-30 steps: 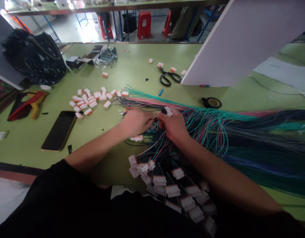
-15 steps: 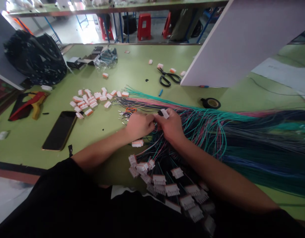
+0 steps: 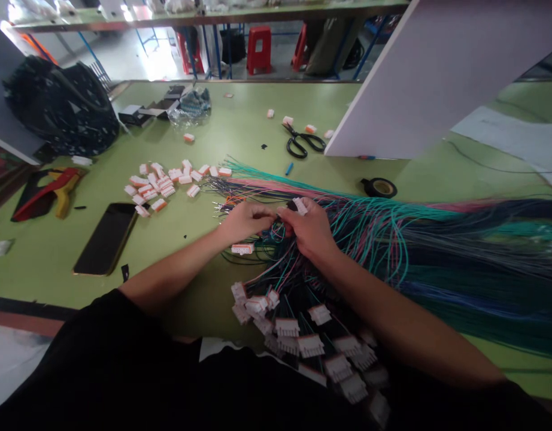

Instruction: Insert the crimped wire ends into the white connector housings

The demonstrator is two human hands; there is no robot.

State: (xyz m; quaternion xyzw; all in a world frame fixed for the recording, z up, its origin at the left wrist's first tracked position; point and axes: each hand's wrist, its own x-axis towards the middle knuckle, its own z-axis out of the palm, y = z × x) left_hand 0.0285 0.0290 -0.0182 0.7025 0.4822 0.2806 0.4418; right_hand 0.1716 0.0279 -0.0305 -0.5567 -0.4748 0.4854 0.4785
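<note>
My right hand (image 3: 314, 228) is closed around a white connector (image 3: 300, 206) with a dark piece beside it, the thumb pointing left. My left hand (image 3: 245, 222) meets it from the left, thumb and forefinger brought together close to the right thumb. Whatever lies between those fingertips is too small to make out. Under and around both hands spreads a bundle of green, pink and dark wires (image 3: 370, 218). Just below my left hand rests a white and orange connector (image 3: 242, 248). Several wired connectors (image 3: 287, 327) hang in a cluster nearer my body.
Loose connectors (image 3: 157, 182) are heaped on the left, near a phone (image 3: 106, 238) and red-yellow pliers (image 3: 55, 188). Black scissors (image 3: 303, 142), a tape roll (image 3: 380, 187) and a white partition (image 3: 393, 84) stand beyond the wires. A dark patterned bag (image 3: 63, 105) is far left.
My left hand has shifted slightly left and its fingers have loosened from a tighter curl, uncovering wires between the hands. The connector below it now sits a little farther left. My right hand stays put.
</note>
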